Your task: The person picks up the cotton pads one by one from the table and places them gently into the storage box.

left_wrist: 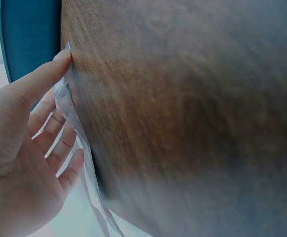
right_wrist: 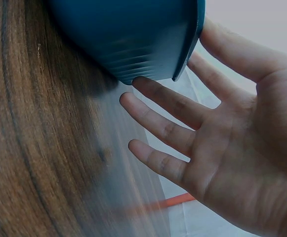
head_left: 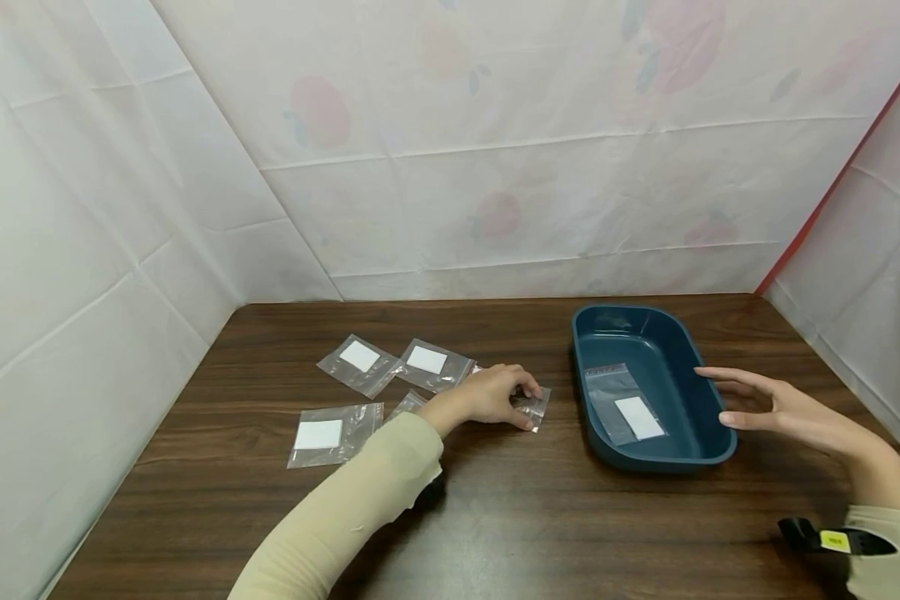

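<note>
My left hand [head_left: 487, 395] pinches a small clear zip bag [head_left: 542, 405] just above the table, left of a blue plastic bin [head_left: 663, 358]. In the left wrist view the thumb lies at the upper edge of the zip bag [left_wrist: 70, 111], with the fingers behind it. My right hand [head_left: 791, 410] is at the bin's right side, fingers spread and nearly straight, its thumb and a fingertip touching the rim. The right wrist view shows this hand [right_wrist: 232, 138] beside the bin's outer wall [right_wrist: 138, 34]. Inside the bin lies one zip bag with a white label [head_left: 639, 418].
Several more clear zip bags with white labels lie on the brown wooden table [head_left: 540, 525]: a near-left bag [head_left: 356, 425], a far-left bag [head_left: 336, 367] and a bag by my left wrist [head_left: 450, 377] among them. White patterned sheets [head_left: 450, 200] hang behind and beside the table.
</note>
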`<control>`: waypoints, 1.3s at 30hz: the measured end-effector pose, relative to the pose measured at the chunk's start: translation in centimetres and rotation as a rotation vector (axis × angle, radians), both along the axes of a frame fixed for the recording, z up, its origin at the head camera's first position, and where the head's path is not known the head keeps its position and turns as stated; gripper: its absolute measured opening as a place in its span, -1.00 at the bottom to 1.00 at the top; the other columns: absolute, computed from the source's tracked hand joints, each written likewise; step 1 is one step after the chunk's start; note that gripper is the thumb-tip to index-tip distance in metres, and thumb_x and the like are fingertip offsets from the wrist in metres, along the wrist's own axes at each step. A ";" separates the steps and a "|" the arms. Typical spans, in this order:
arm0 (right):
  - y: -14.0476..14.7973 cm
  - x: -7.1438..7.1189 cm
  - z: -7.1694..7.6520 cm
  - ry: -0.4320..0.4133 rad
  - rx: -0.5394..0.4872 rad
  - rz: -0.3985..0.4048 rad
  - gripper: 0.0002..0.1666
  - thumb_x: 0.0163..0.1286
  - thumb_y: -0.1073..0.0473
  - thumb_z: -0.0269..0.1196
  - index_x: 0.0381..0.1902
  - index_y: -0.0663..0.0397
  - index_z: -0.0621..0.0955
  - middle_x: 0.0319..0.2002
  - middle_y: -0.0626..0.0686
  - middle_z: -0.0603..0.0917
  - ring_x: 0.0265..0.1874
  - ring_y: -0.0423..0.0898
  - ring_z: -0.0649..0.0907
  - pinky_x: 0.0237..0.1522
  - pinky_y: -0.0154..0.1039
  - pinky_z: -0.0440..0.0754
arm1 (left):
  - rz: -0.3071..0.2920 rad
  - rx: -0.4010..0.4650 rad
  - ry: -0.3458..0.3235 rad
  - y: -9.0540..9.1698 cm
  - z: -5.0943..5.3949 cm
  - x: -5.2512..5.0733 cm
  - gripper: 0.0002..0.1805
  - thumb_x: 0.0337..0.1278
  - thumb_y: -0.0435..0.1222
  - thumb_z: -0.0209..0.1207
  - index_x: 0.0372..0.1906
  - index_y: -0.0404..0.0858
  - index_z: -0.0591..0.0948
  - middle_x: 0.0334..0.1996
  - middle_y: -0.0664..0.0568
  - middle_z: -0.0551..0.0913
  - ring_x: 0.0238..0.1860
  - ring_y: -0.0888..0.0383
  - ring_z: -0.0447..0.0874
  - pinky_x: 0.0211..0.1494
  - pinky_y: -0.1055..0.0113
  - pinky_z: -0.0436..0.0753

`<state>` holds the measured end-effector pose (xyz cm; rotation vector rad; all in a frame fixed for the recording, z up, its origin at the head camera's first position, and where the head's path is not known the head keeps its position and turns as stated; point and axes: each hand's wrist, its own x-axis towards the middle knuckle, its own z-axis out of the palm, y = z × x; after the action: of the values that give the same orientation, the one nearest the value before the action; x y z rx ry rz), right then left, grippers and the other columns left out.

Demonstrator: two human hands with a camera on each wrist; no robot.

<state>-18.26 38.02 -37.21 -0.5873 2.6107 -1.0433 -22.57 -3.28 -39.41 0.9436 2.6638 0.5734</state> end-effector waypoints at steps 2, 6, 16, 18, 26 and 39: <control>0.0 0.0 0.0 0.000 -0.002 0.000 -0.28 0.47 0.12 0.22 0.52 -0.06 0.25 0.42 0.35 0.24 0.07 -0.65 0.32 -0.05 0.18 0.53 | -0.001 0.021 -0.011 0.0 0.0 0.0 -0.54 0.00 -0.11 0.49 0.05 -0.08 0.66 -0.09 0.19 0.61 -0.01 0.25 0.54 0.09 0.36 0.50; 0.0 0.1 0.0 -0.007 -0.007 -0.007 -0.27 0.47 0.12 0.22 0.52 -0.05 0.25 0.42 0.35 0.23 0.06 -0.65 0.31 -0.04 0.28 0.52 | -0.003 0.059 -0.040 -0.2 0.1 -0.1 -0.56 0.05 -0.16 0.47 0.05 -0.13 0.65 -0.10 0.16 0.62 -0.03 0.24 0.56 0.09 0.38 0.50; 0.2 -0.1 0.0 0.006 0.007 -0.005 -0.28 0.47 0.13 0.22 0.51 -0.06 0.26 0.41 0.33 0.26 0.16 -0.40 0.42 -0.06 0.13 0.56 | 0.035 0.100 -0.102 -0.6 0.4 -0.1 -0.65 0.15 -0.19 0.41 0.05 -0.10 0.68 -0.06 0.17 0.67 -0.07 0.22 0.58 0.04 0.35 0.54; 0.2 -0.1 0.0 0.007 0.012 -0.008 -0.28 0.47 0.13 0.22 0.51 -0.06 0.26 0.41 0.33 0.26 0.17 -0.36 0.44 -0.06 0.11 0.56 | 0.046 0.113 -0.117 -0.6 0.5 -0.1 -0.67 0.17 -0.20 0.39 0.05 -0.10 0.69 -0.04 0.16 0.68 -0.09 0.23 0.59 0.00 0.36 0.56; 0.2 -0.1 -0.2 0.001 0.000 -0.008 -0.28 0.47 0.14 0.22 0.51 -0.02 0.26 0.42 0.33 0.26 0.09 -0.59 0.34 -0.05 0.21 0.55 | 0.085 0.152 -0.154 -0.9 0.6 -0.1 -0.68 0.23 -0.20 0.35 0.07 -0.10 0.70 -0.01 0.15 0.69 -0.13 0.26 0.60 -0.08 0.39 0.58; 0.1 0.0 -0.1 0.003 0.007 -0.012 -0.28 0.47 0.12 0.22 0.51 -0.05 0.26 0.41 0.35 0.25 0.16 -0.46 0.40 -0.03 0.24 0.53 | 0.110 0.212 -0.191 -1.1 0.6 -0.1 -0.69 0.25 -0.20 0.33 0.07 -0.14 0.69 0.00 0.13 0.69 -0.07 0.22 0.63 -0.06 0.38 0.59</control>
<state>-18.26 38.08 -37.29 -0.5735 2.6227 -1.0373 -22.64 -4.36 -38.83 0.7544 2.5304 0.9373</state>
